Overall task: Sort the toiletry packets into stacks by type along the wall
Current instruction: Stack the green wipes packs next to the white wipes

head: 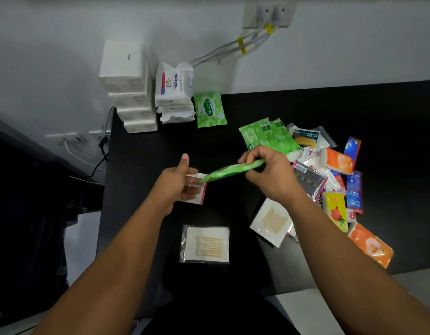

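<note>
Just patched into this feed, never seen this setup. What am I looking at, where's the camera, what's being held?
No machine here: a person works bare-handed, and the one picture comes from a camera on their head, looking down at a black table by a wall. Along the wall sit a stack of white packets, a stack of Dove packets and one green Sanicare packet. An unsorted pile lies to the right, a bag of cotton swabs nearest. The right hand pinches a green packet; the left hand holds a white packet with a pink edge.
</note>
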Demonstrator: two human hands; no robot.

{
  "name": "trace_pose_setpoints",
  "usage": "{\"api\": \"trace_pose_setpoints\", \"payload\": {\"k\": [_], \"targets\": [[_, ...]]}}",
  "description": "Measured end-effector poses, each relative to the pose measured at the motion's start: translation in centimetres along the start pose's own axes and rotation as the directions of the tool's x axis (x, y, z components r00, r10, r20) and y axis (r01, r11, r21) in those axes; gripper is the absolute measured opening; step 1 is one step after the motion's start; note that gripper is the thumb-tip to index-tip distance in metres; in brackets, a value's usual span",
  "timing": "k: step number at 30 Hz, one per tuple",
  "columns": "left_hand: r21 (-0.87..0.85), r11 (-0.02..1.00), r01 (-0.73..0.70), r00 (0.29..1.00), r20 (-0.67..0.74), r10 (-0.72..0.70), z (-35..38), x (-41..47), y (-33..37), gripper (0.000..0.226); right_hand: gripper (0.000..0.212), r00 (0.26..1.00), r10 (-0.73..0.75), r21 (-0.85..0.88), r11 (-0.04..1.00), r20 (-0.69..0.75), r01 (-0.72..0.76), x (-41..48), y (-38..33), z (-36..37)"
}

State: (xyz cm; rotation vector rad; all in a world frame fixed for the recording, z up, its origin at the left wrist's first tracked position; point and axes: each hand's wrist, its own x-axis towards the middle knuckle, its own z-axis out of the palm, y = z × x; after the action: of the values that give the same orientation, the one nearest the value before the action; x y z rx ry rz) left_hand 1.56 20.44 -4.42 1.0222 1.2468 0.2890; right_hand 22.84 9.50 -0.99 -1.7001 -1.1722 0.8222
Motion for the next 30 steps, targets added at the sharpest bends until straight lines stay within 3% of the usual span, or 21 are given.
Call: {"api": "trace_pose_setpoints", "payload": {"k": [1,3,6,7,9,10,12,14,16,20,23,26,30], "targets": [[-0.040,0.994,0.099,0.984,0.150,-0.092,-0.1,-0.4,0.6,0.070,0.031,0.997,-0.076,-0.017,0.997,0.000,0.076,-0.2,-0.2,0.3],[-0.037,0.988,0.147,0.929,0.348,-0.125,-0.1,-1.1,1.0,0.064,0.031,0.975,-0.221,-0.134,0.966,0.009,0.220,-0.2,-0.1,0.8],[-0.156,0.987,0.035,0.927,0.374,0.026,0.2,-1.4,1.0,0.034,0.027,0.950,-0.308,-0.290,0.916,-0.059,0.278,0.2,0.9,1.1],[-0.185,0.983,-0.009,0.931,0.357,0.076,0.4,-1.3,1.0,0.029,0.028,0.951,-0.280,-0.278,0.931,-0.128,0.237,0.4,1.2,1.2],[-0.187,0.978,-0.089,0.948,0.286,0.141,0.7,-0.7,0.9,0.024,0.032,0.966,-0.060,-0.096,0.995,-0.251,0.037,0.7,1.6,1.5],[-0.173,0.977,-0.121,0.958,0.238,0.161,0.9,-0.5,0.9,0.022,0.029,0.963,0.102,0.072,0.994,-0.250,-0.086,1.0,1.7,1.6],[-0.143,0.974,-0.177,0.968,0.153,0.199,1.5,0.0,0.8,0.022,0.012,0.932,0.337,0.409,0.875,-0.131,-0.259,1.6,1.9,2.1],[-0.135,0.968,-0.212,0.969,0.097,0.225,2.1,0.4,0.8,0.022,0.010,0.922,0.386,0.523,0.787,-0.006,-0.326,2.0,1.9,2.8],[-0.097,0.967,-0.237,0.967,0.071,0.244,2.3,0.9,1.0,0.023,0.012,0.928,0.366,0.514,0.785,0.068,-0.347,2.6,1.8,3.4],[0.166,0.945,-0.281,0.957,0.120,0.263,1.9,1.9,2.0,0.024,0.028,0.909,0.413,0.648,0.675,0.063,-0.352,6.1,2.0,1.9],[0.329,0.889,-0.320,0.947,0.149,0.285,1.6,2.7,3.6,0.025,0.031,0.929,0.319,0.465,0.804,0.189,-0.371,8.8,2.2,-1.0],[0.427,0.822,-0.376,0.917,0.044,0.397,2.2,4.1,5.8,0.031,0.037,0.858,0.307,0.148,0.907,0.411,-0.395,10.5,1.7,-2.9],[0.231,0.866,-0.444,0.870,-0.119,0.478,4.0,6.7,7.8,0.043,0.035,0.775,0.322,-0.051,0.934,0.543,-0.353,13.2,1.9,-3.3]]}}
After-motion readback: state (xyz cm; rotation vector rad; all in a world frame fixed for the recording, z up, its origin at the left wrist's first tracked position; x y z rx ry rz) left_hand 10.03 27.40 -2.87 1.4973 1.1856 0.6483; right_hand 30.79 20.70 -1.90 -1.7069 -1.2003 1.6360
